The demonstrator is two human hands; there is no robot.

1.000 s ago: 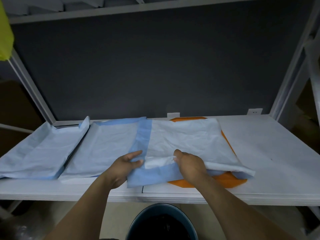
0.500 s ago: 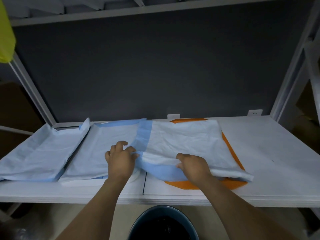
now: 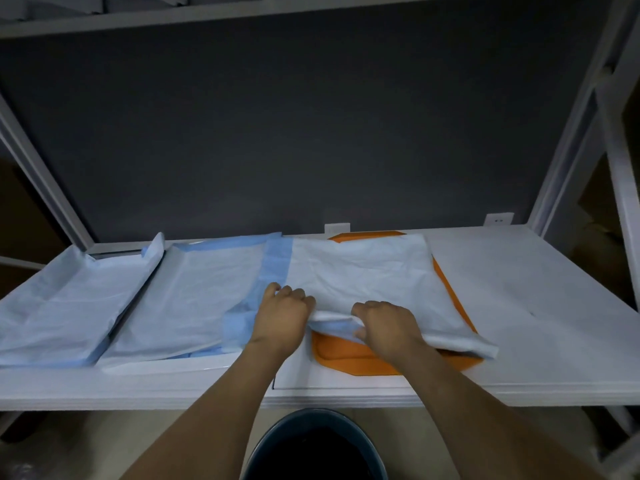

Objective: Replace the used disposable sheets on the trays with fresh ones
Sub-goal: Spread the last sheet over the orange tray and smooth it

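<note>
Orange plastic tray [image 3: 346, 355] bares more rim now; your left hand [image 3: 282, 315] and right hand [image 3: 384, 323] clutch the crumpled blue-white sheet [image 3: 363, 271]; white shelf [image 3: 536, 289] stretches rightward.

Left hand [image 3: 282, 315] is off the flat blue border [image 3: 275, 261]. It now sits further back and to the right, fingers curled into the sheet [image 3: 363, 271], and the gap to the right hand [image 3: 386, 323] is much narrower. The sheet's front-left corner is bunched up between the hands. The blue front strip is mostly out of sight, possibly folded under. The orange tray [image 3: 346, 355] now shows its front-left corner, which was covered a second ago.
</note>
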